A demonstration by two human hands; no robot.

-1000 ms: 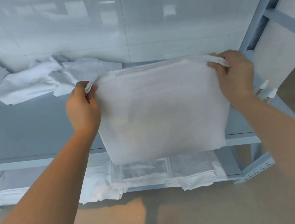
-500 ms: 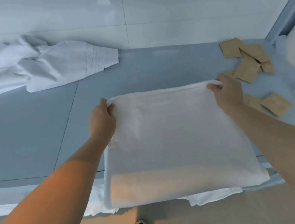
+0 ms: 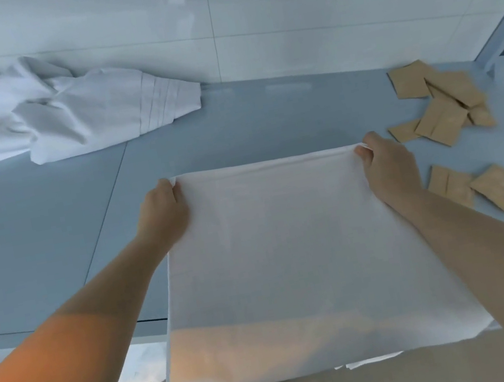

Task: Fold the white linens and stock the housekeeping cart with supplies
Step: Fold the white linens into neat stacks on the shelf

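Folded linen (image 3: 291, 251) pinched at its far corners by left hand (image 3: 162, 213) and right hand (image 3: 389, 166), partly over the shelf (image 3: 32, 229). Crumpled linen (image 3: 69, 118) unfolded yet. Brown packets (image 3: 445, 113) not stocked.

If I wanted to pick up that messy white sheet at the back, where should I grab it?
Probably by the pleated end of the crumpled sheet, reaching in from its right. There the cloth gathers into one neat, narrow bundle lying free on the grey surface, so one hand could close round it; the rest spreads wide and loose leftward.
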